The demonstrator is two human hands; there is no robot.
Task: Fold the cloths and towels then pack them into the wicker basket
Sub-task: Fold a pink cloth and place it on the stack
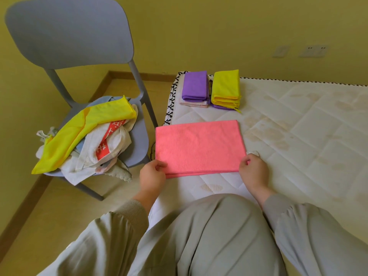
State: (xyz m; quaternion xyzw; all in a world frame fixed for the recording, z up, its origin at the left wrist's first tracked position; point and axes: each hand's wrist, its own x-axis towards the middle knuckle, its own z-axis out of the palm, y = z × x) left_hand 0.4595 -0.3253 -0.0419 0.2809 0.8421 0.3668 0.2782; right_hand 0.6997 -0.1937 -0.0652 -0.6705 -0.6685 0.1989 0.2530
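While pink cloth [199, 145] lies folded on mattress [298, 126], left hand [152, 174], right hand [253, 169] reach forward, each grip pinching near corner

Mattress [298, 120] ran off the right edge. Wall sockets [314, 51] were too blurred to read. Lower cloths [194, 103] under the purple cloth [195, 84] were mostly hidden.

A folded cloth [199, 146] is laid on the mattress [298, 136], its near corners pinched by the left hand [152, 174] and right hand [253, 170]. Behind it, the left stack [195, 86] and right stack [226, 88] are set side by side. A heap of cloths [89, 136] is piled on the chair [69, 32] to the left.
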